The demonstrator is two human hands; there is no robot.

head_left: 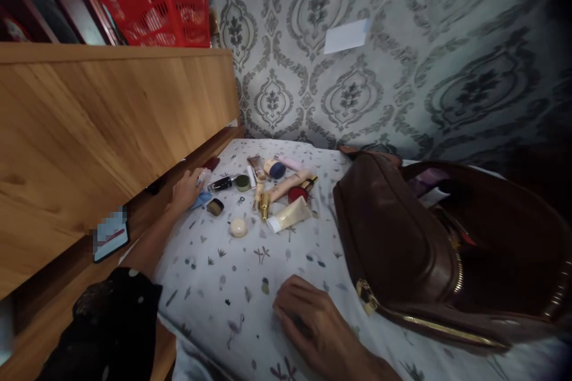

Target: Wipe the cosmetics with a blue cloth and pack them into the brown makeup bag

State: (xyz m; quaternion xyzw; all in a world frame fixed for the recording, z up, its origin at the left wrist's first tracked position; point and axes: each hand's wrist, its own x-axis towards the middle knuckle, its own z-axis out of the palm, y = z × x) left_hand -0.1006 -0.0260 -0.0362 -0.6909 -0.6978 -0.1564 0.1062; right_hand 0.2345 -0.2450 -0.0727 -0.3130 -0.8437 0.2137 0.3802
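At the bed's left edge my left hand [185,190] has its fingers closed around something clear and partly hidden, with a blue item [201,199] under it. My right hand [313,318] rests on the patterned sheet, loosely curled with nothing visible in it. Between my hands and the wall lie a black-capped tube [221,184], a green round pot [242,183], a brown-topped small container [215,207] and a cream round compact [238,227]. Close by are a gold lipstick [264,207], a cream squeeze tube [290,215], a red round case [298,194] and a navy-and-beige round container [274,168].
A brown leather bag [393,238] lies unzipped on the right, with items inside. To the left a wooden cabinet [116,131] borders the bed, carrying a red basket [165,3]. A phone [111,238] lies on the wooden ledge. Behind is a patterned wall [304,83].
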